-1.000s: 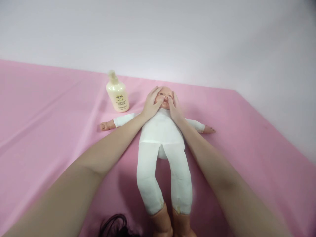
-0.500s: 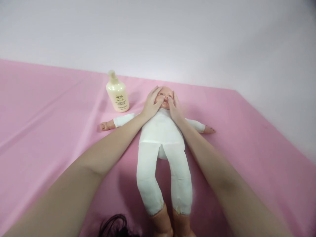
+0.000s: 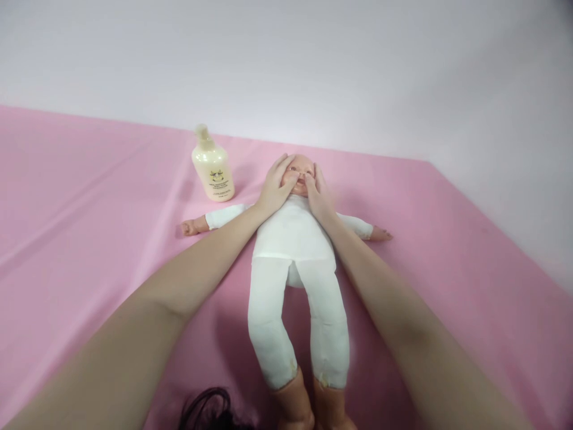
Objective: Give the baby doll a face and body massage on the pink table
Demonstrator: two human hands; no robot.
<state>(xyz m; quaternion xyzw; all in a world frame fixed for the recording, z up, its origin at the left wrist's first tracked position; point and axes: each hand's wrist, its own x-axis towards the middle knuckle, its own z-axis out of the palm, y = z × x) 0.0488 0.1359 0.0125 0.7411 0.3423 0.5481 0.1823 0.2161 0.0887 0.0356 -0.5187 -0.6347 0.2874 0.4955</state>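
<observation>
On pink sheet [image 3: 80,239]: doll [image 3: 293,239], supine, lotion bottle [image 3: 212,165] near. Our left hand [image 3: 275,190] and right hand [image 3: 319,194] lay spread, cupping its cheeks, thumbs by the nose. Step judged: face stroking; next called for light outward pressure.

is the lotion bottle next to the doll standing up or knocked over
Standing upright. The cream bottle rests on its base on the pink sheet, cap pointing up, beside the doll and apart from the left hand.
</observation>
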